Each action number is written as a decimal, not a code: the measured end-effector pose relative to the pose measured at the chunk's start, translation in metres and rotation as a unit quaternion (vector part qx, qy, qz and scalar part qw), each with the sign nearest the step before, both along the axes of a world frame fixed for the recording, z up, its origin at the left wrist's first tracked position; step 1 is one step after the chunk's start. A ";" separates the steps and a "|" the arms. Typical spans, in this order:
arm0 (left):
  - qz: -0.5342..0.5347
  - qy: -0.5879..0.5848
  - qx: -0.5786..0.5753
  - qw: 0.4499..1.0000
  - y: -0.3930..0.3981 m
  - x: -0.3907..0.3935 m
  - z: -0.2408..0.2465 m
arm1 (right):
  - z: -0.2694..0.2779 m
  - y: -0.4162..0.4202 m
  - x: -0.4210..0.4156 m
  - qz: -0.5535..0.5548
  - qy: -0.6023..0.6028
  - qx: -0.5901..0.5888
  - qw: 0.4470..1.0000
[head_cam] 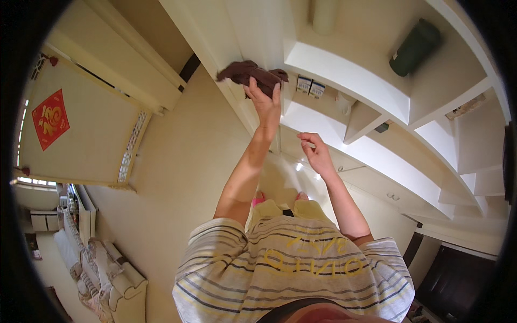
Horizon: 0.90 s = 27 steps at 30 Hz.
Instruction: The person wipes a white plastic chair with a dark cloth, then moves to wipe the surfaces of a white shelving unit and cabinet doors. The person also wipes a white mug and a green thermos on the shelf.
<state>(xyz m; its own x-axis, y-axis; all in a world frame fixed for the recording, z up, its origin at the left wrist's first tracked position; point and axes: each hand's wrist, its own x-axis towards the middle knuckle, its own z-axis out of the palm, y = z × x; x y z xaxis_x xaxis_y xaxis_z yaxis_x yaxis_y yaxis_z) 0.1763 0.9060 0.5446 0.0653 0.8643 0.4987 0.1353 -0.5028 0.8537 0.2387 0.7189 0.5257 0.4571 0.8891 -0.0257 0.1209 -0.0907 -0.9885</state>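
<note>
My left hand [264,105] is reaching forward and grips a crumpled dark brown cloth [258,76]. The cloth lies against the upright white side panel [258,30] of a shelving unit, and part of my palm is hidden behind my fingers and the folds. Lower and to the right, my right hand [317,153] hangs in front of the white shelves [319,125] with its fingers loosely bent, holding nothing. Two small printed boxes [310,86] stand in a compartment beside the cloth, and a whitish object [344,103] is further along that shelf.
A dark green container [416,48] and a pale cylinder [324,16] occupy the upper shelf. Round handles [392,196] mark the lower cabinet doors. On the left are a hanging panel with a red diamond-shaped decoration [51,120] and a sofa [125,288]. Pink footwear [258,199] shows below me.
</note>
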 end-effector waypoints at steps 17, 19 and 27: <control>0.092 -0.040 0.516 0.851 0.088 0.014 0.359 | 0.137 0.068 -0.020 -0.001 -0.127 0.092 0.988; 0.065 0.005 0.488 0.870 0.096 0.012 0.313 | 0.130 0.064 -0.020 -0.019 -0.133 0.095 0.986; -0.168 0.004 0.388 0.906 0.069 -0.024 0.146 | 0.126 0.054 -0.006 -0.047 -0.157 0.097 0.982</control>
